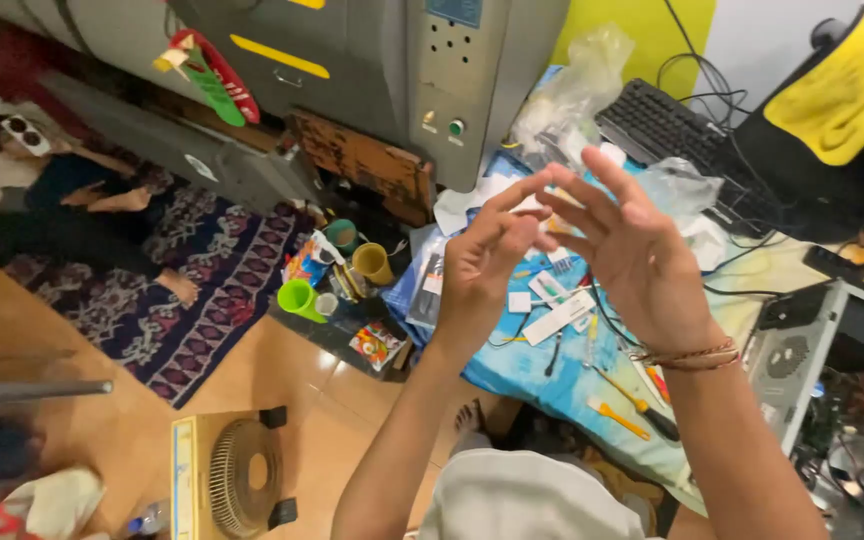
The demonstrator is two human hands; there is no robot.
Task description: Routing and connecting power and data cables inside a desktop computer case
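Both hands are raised in front of me over a table covered with a blue cloth (pixel 512 370). My left hand (pixel 480 268) has its fingers stretched close together, the tips meeting the thumb and forefinger of my right hand (pixel 635 255). The right hand's fingers are spread, and a braided band sits on its wrist. The spot where the fingertips touch is blurred, and I cannot tell whether anything small is between them. Below the hands on the cloth lie a white strip (pixel 558 318), small white parts and a yellow-handled screwdriver (pixel 618 419).
A black keyboard (pixel 658 121), a clear plastic bag (pixel 574 88) and an open computer case (pixel 798 352) crowd the table's far and right side. A grey machine (pixel 432 60) stands behind. Cups (pixel 299 298) and a fan (pixel 242 480) are on the floor. A person (pixel 62 205) lies on a rug.
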